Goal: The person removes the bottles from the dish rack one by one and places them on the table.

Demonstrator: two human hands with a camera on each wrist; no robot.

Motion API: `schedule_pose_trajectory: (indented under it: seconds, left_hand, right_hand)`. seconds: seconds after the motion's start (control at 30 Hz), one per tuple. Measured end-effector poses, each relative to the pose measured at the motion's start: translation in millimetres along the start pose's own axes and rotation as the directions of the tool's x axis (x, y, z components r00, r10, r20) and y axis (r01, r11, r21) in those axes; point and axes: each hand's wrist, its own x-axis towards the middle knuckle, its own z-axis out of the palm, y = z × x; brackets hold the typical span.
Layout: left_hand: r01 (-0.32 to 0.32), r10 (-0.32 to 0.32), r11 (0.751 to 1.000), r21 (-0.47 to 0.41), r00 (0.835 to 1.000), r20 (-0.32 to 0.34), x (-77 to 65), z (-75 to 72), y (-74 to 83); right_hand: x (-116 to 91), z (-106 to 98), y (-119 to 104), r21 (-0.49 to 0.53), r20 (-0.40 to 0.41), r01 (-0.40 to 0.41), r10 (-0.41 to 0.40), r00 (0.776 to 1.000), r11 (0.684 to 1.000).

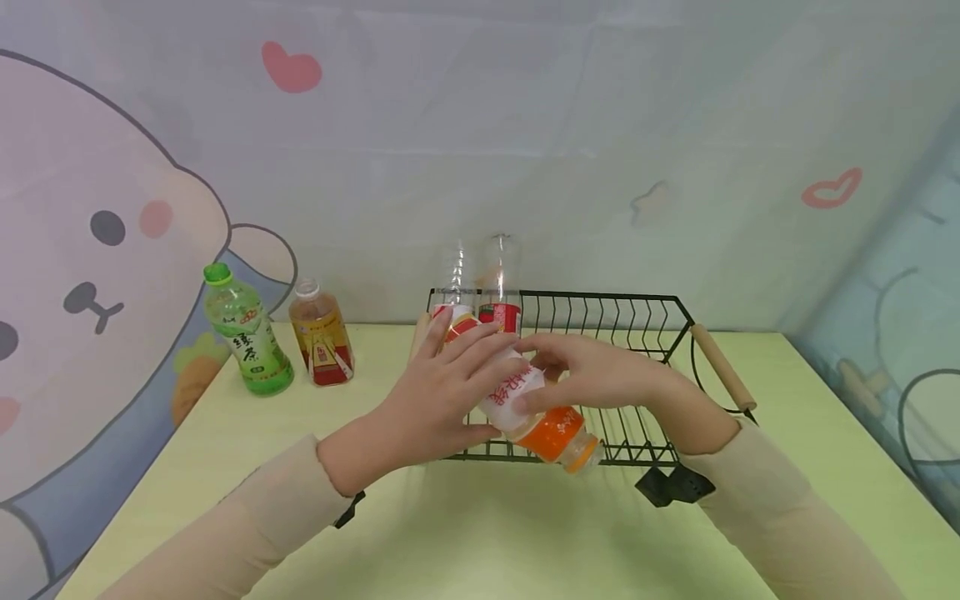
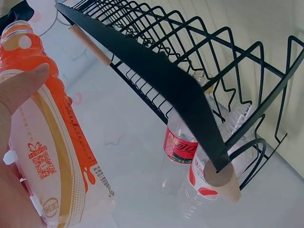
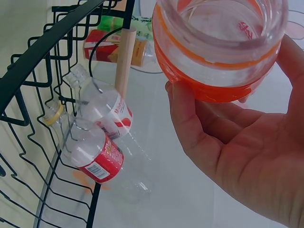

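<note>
Both hands hold a drink bottle [image 1: 557, 433] with an orange and white label, slanted over the black wire basket [image 1: 600, 295], its neck low and to the right. My left hand [image 1: 442, 392] holds the body, and its thumb [image 2: 29, 84] presses near the orange shoulder. Nearer the neck, my right hand [image 1: 600, 371] grips with curled fingers. The bottle's mouth [image 3: 221, 28] has no cap. Inside the basket, a clear bottle with a red label [image 3: 102, 161] and one with a white and red label [image 3: 113, 114] stand neck down, side by side at the left.
A green tea bottle [image 1: 253, 337] and a capped bottle of brown drink [image 1: 322, 337] stand left of the basket on the pale table [image 1: 420, 525]. The basket has a wooden handle [image 1: 722, 367] at its right end. A printed cloth [image 1: 525, 125] hangs behind.
</note>
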Motion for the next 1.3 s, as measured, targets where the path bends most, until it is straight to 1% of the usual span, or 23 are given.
schedule_pose_trajectory:
  seconds: [0.23,0.43,0.53,0.77,0.87,1.07,1.17,1.3]
  left_hand:
    - [0.005,-0.005,1.000,0.000,1.000,0.000,-0.2,1.5,0.0]
    - [0.010,-0.010,1.000,0.001,1.000,-0.003,-0.3,2.0,-1.0]
    - [0.018,-0.018,1.000,-0.001,1.000,-0.001,-1.0,2.3,-1.8]
    - [0.052,-0.053,0.999,0.012,0.998,0.017,-4.0,2.6,-4.2]
    - [0.068,-0.068,0.998,0.018,0.998,0.014,-4.9,1.6,-5.3]
    - [0.088,-0.088,0.996,0.015,0.996,0.018,-4.7,0.6,-7.5]
    - [0.099,-0.099,0.995,0.009,0.995,0.023,-5.2,1.4,-8.9]
    - [0.117,-0.117,0.993,0.000,0.993,0.009,-6.1,2.2,-12.7]
  right_hand:
    - [2,1,-3,0.005,0.005,-0.021,0.021,1.000,1.000]
    - [4,-1,-5,-0.015,-0.001,0.002,-0.002,1.000,1.000]
    - [5,-1,-6,-0.008,0.007,0.007,-0.007,1.000,1.000]
    - [9,-2,-8,0.019,0.021,0.004,-0.005,1.000,1.000]
    - [10,-2,-11,0.024,0.015,-0.009,0.009,1.000,1.000]
    - [12,-4,-14,-0.006,-0.002,-0.033,0.033,0.999,0.999]
    - [13,-6,-14,0.005,0.003,-0.030,0.030,1.000,1.000]
    - [15,-11,-13,0.039,-0.004,-0.020,0.021,1.000,0.999]
